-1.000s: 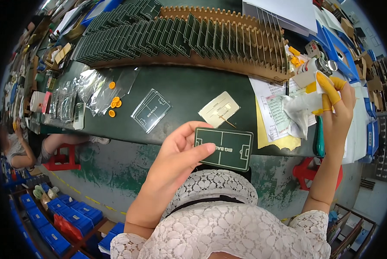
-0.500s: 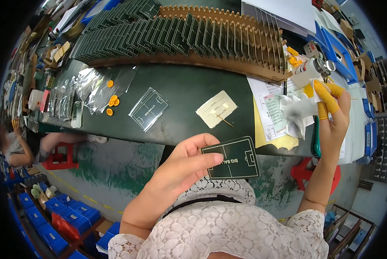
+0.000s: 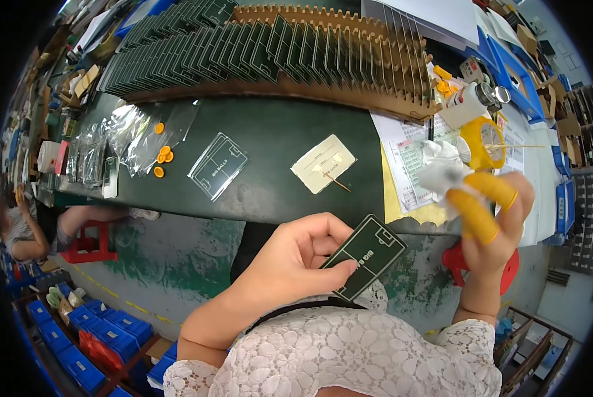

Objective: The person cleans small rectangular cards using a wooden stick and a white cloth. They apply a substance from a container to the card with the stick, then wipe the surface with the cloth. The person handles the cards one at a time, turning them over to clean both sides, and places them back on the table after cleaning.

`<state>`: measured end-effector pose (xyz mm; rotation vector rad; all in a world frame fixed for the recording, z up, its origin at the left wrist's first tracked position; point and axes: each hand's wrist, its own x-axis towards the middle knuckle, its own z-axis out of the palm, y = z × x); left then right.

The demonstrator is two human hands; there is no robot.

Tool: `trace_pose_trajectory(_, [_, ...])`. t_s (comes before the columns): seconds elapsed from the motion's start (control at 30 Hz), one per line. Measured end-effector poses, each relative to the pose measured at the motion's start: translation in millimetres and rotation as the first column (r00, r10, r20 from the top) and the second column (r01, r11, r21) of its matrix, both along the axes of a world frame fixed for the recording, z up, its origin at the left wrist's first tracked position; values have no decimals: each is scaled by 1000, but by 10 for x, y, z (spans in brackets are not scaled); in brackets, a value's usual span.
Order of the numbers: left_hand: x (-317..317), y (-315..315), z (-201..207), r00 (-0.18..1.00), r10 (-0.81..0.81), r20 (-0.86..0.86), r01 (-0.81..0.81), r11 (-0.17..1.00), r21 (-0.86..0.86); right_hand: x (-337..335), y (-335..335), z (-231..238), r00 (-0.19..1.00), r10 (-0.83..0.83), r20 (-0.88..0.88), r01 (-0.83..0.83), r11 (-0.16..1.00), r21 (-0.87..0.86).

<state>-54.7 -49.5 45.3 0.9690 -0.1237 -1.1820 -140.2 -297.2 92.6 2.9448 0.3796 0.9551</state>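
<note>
My left hand (image 3: pixel 310 258) pinches a dark green card (image 3: pixel 366 257) with white pitch lines, thumb on its face. The card is tilted in front of my chest. My right hand (image 3: pixel 492 221) wears yellow finger covers and is blurred by motion. Its fingers are closed on a white cloth (image 3: pixel 434 177) with a grey smudge, right of the card and apart from it. On the table lie a similar green card in a clear sleeve (image 3: pixel 220 165) and a cream card (image 3: pixel 324 162) with a thin wooden stick (image 3: pixel 336 180) across it.
A slotted cardboard rack (image 3: pixel 349 99) full of green cards spans the far side. Orange discs (image 3: pixel 164 155) and clear bags (image 3: pixel 128 132) lie at left. A yellow tape roll (image 3: pixel 465 134), a white bottle (image 3: pixel 460 106) and papers (image 3: pixel 402 149) are at right. Red stools stand below.
My right hand has moved down and left toward the green card, with the cloth. My left hand has turned the card so its right end points upward.
</note>
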Motion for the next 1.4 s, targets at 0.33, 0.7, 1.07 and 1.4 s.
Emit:
trace_pose_trajectory(0.33, [-28, -13, 39, 988, 5, 153, -20, 995, 101, -12, 263, -250, 964, 262, 42, -255, 960, -118])
trace_pose_trajectory(0.7, [-43, -2, 19, 983, 0, 185, -17, 996, 88, -15, 279, -262, 940, 335, -60, -338, 895, -290])
trace_pose_trajectory(1.07, [-33, 10, 59, 988, 28, 150, -39, 997, 72, 48, 244, -353, 987, 144, 70, -138, 987, -86])
trace_pose_trajectory(1.4, [-1, 9, 157, 988, 121, 91, -123, 992, 13, 261, -141, -202, 972, 92, -215, 50, 815, 577])
